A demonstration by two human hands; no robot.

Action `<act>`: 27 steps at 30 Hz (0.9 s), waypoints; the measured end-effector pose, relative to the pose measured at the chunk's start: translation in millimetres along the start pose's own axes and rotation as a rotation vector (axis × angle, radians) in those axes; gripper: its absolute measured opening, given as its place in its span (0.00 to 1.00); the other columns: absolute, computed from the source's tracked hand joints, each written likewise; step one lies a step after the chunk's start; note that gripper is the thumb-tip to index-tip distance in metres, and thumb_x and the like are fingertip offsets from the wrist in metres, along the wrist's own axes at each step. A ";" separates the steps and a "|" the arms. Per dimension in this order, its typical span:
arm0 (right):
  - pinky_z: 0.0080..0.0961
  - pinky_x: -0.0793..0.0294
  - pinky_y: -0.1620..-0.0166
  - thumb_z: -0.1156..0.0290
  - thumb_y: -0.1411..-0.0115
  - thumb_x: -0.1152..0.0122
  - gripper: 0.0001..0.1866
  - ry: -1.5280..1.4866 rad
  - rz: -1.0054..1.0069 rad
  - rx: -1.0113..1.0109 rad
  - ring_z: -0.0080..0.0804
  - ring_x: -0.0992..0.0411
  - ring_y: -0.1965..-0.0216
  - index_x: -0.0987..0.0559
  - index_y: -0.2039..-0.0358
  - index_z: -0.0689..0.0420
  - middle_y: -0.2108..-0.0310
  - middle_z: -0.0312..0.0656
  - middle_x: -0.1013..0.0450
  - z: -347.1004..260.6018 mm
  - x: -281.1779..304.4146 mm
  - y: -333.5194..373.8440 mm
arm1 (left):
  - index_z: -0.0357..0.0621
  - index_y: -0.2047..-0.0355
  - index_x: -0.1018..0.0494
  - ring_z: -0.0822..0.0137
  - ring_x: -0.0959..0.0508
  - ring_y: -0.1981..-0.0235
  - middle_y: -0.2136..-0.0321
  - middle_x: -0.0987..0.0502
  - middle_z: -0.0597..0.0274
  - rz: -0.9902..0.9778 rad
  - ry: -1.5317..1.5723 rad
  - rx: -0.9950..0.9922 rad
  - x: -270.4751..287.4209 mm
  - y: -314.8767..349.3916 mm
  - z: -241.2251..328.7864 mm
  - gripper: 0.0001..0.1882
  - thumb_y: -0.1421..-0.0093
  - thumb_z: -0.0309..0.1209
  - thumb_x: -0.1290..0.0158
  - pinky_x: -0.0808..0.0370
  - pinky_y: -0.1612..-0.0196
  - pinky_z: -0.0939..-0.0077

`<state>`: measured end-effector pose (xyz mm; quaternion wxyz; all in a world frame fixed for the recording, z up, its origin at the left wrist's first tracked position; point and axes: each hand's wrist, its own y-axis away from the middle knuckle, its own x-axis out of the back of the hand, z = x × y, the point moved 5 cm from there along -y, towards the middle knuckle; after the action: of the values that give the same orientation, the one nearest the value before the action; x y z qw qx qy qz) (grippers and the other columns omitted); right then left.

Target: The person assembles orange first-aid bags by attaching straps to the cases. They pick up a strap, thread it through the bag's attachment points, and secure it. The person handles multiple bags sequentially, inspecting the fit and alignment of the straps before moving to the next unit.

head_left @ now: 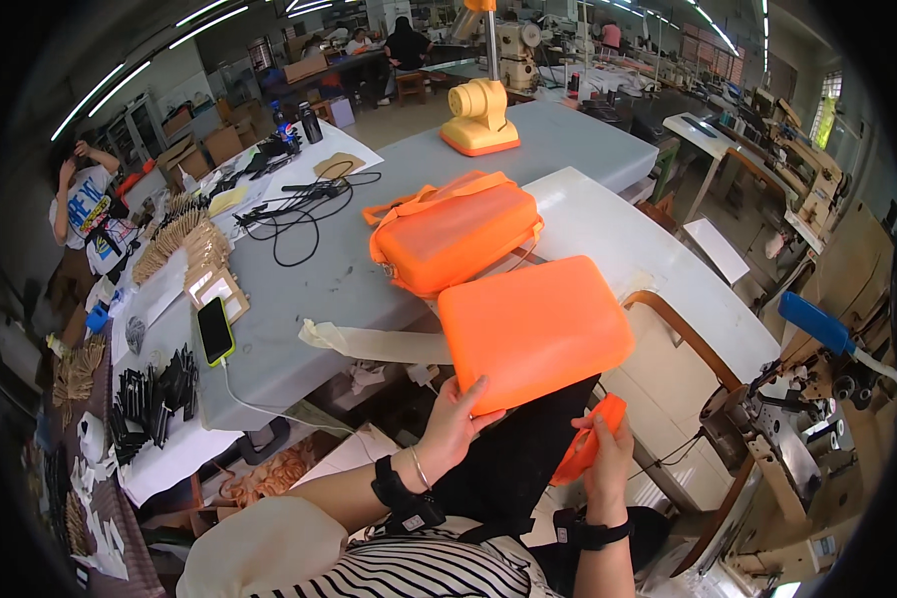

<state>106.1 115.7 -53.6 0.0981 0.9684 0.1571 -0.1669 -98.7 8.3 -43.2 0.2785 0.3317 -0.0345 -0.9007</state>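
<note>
Grey table [339, 299]; hands [448, 434] [609, 460] apart, left gripping orange case [535, 334], right strip [573, 462].

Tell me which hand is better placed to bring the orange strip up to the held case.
Right, most likely: the right hand grips the orange strip near the held case, while the left hand is busy holding that case by its lower-left corner.
</note>
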 end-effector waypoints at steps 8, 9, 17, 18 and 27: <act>0.13 0.30 0.77 0.70 0.34 0.52 0.21 0.172 -0.027 0.156 0.17 0.34 0.81 0.37 0.41 0.57 0.56 0.46 0.26 -19.2 -26.2 -38.2 | 0.41 0.44 0.44 0.64 0.30 0.46 0.47 0.35 0.56 0.066 0.098 0.042 -1.4 -25.1 -19.2 0.34 0.42 0.44 0.40 0.24 0.50 0.64; 0.12 0.31 0.77 0.71 0.34 0.53 0.20 0.181 -0.022 0.179 0.15 0.34 0.80 0.37 0.42 0.58 0.54 0.46 0.26 -19.7 -23.4 -45.1 | 0.40 0.44 0.46 0.63 0.30 0.46 0.48 0.35 0.55 0.021 0.113 0.054 -6.5 -30.3 -16.8 0.36 0.43 0.44 0.40 0.24 0.50 0.66; 0.12 0.31 0.73 0.70 0.34 0.52 0.23 0.060 -0.118 0.087 0.16 0.34 0.77 0.38 0.40 0.62 0.51 0.49 0.27 -6.9 -38.4 -63.2 | 0.40 0.42 0.42 0.69 0.30 0.48 0.49 0.31 0.60 0.110 -0.300 0.030 8.2 -52.5 5.2 0.36 0.39 0.54 0.50 0.28 0.52 0.70; 0.13 0.30 0.72 0.69 0.34 0.52 0.21 0.036 -0.109 0.095 0.16 0.33 0.77 0.36 0.42 0.62 0.53 0.49 0.26 -6.3 -34.0 -65.2 | 0.41 0.41 0.42 0.70 0.31 0.48 0.49 0.31 0.60 0.101 -0.316 0.006 8.1 -51.8 8.8 0.36 0.38 0.55 0.51 0.29 0.53 0.71; 0.17 0.32 0.71 0.65 0.35 0.46 0.15 -0.211 0.052 0.146 0.23 0.31 0.76 0.26 0.58 0.65 0.65 0.48 0.24 -31.5 -1.8 -27.3 | 0.43 0.54 0.34 0.78 0.30 0.65 0.65 0.30 0.68 0.028 -0.302 0.022 33.6 4.3 -52.7 0.17 0.34 0.42 0.52 0.32 0.61 0.84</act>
<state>104.5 148.3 -27.5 0.0477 0.9539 0.1082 -0.2760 -85.2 -6.5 -102.5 0.2789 0.1951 -0.0905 -0.9359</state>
